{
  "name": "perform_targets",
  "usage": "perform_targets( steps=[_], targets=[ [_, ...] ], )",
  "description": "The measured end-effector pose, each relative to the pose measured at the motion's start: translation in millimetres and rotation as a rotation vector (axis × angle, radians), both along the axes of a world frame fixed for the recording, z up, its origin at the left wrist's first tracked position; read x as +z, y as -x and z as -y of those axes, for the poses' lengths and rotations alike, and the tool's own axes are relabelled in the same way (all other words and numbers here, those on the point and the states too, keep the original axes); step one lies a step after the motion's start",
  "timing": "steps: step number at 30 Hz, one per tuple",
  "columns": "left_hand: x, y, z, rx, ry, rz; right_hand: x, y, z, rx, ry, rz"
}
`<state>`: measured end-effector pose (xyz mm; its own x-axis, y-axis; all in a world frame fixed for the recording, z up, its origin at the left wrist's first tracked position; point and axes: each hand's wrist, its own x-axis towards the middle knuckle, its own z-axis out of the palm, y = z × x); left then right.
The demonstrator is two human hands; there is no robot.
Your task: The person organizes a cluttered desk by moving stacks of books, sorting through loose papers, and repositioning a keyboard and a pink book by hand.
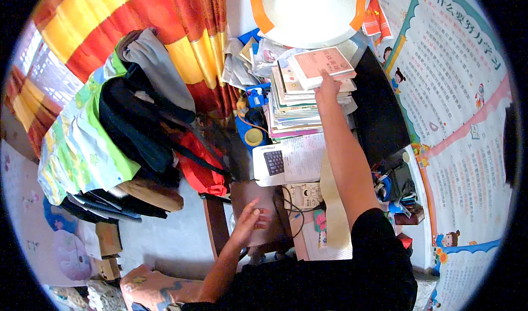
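My right hand (328, 87) reaches forward to the top of a tall stack of books and papers (295, 117). Its fingers grip the near edge of a pink-covered book (319, 61); my thumb is mostly hidden. My left hand (251, 220) hangs in the air left of the desk, fingers apart and holding nothing. Beneath it is a brown, flat-topped surface (272, 191). In front of the stack lie printed sheets (305, 156) and a white page with a keyboard picture (268, 166). A long tan sheet (336, 207) runs under my right forearm.
A dark cable (303, 226) loops over the desk's left edge. A white panel with orange edging (309, 9) stands behind the stack. Clothes (136, 125) are heaped at left beside a red bag (200, 164). A black panel (377, 104) and desk clutter (398, 191) are at right.
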<state>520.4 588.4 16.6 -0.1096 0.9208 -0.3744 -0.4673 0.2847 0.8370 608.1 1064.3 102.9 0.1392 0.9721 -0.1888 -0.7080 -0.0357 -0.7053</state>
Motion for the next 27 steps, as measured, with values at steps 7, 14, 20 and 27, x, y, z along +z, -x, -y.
perform_targets(
  steps=[7, 14, 20, 27],
  targets=[
    [-9, 5, 17, 0.092, 0.092, -0.016, -173, 55, -121, 0.315, 0.106, 0.077],
    [-21, -2, 4, -0.034, 0.011, 0.018, -226, 4, -227, 0.199, -0.546, 1.111],
    [-25, 1, 13, 0.035, 0.077, -0.001, -100, 65, -59, 0.583, 0.055, 0.325],
    [-30, -3, 5, -0.066, 0.042, 0.036, -12, -43, -20, 0.696, 0.202, 0.709]
  ],
)
